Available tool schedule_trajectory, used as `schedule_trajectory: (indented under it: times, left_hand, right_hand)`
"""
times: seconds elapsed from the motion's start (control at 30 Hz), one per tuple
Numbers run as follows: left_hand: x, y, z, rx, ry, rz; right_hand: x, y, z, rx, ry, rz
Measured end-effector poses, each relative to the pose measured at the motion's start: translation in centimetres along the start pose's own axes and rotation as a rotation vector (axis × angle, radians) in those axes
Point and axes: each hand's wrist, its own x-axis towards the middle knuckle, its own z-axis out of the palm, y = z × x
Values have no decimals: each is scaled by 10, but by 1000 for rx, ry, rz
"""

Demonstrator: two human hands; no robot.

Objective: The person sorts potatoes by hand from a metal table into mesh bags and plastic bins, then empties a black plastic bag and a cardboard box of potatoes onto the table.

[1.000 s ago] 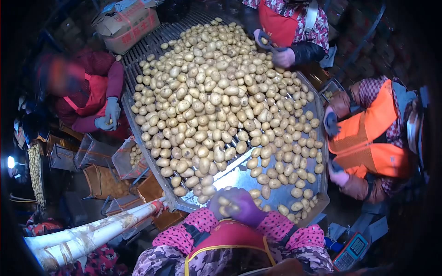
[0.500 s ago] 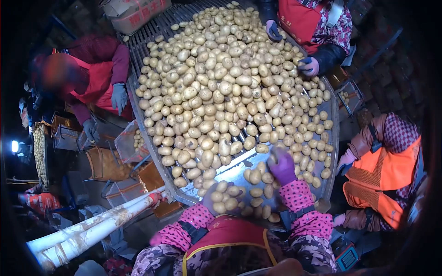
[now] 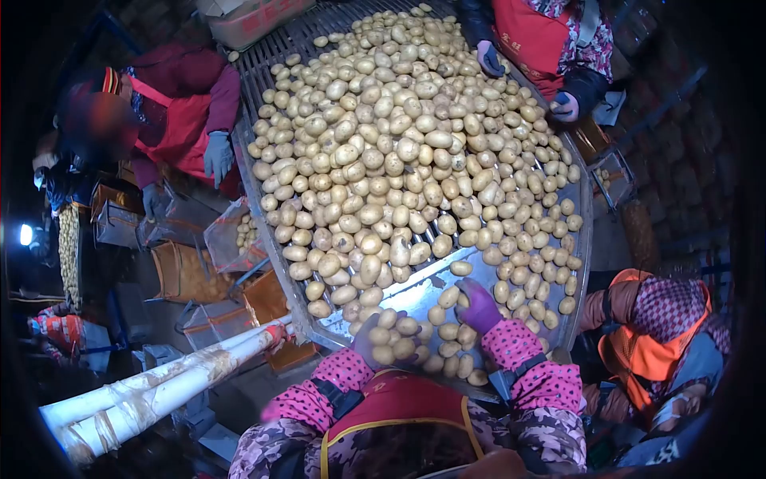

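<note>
A large heap of potatoes [image 3: 375,152] covers the sorting table [image 3: 275,259] in front of me. My left hand [image 3: 364,342], in a purple glove, cups several potatoes [image 3: 392,335] against the near edge; its fingers are mostly hidden by them. My right hand [image 3: 479,308], also in a purple glove, is closed around a potato [image 3: 462,301] above the bare metal strip. Between my hands, several loose potatoes [image 3: 449,349] lie at the near edge. Another single potato [image 3: 460,268] rests just beyond my right hand.
Across the table at right, a person in a red apron [image 3: 527,44] stands with gloved hands at the rim. Another person [image 3: 179,112] stands at left. An orange-vested person [image 3: 638,343] bends at my right. White pipes [image 3: 167,391] and open crates [image 3: 187,271] are at left.
My right hand has drawn back toward me with a potato. My left hand stays near the edge with its potatoes. The orange-vested person has bent lower, and the far-right person's hand has left the heap.
</note>
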Motion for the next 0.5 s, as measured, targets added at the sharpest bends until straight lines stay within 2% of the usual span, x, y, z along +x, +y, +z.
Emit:
schedule_trajectory:
  times: [0.03, 0.13, 0.17, 0.23, 0.33, 0.37, 0.43, 0.5]
  left_hand:
    - [-1, -1, -1, -53, -6, -15]
    - [-6, 3, -8, 114, -48, -23]
    - [-3, 1, -16, 49, -41, -40]
    - [3, -5, -39, -73, -21, -87]
    - [-23, -1, 8, -65, -157, -105]
    - [-20, -3, 5, -30, -153, -39]
    - [-16, -9, -5, 45, -142, 96]
    - [-21, -9, -6, -53, -179, 49]
  right_hand:
    - [-5, 7, 8, -56, 9, -52]
    - [0, 12, 7, -94, 45, -115]
    - [6, 9, 4, -80, 60, -118]
    - [13, -35, -6, -270, 142, -138]
    - [40, -60, 6, -430, 173, -60]
    - [52, -57, 15, -461, 166, -27]
    - [67, -43, 26, -395, 294, -78]
    - [73, -33, 24, -325, 326, -108]
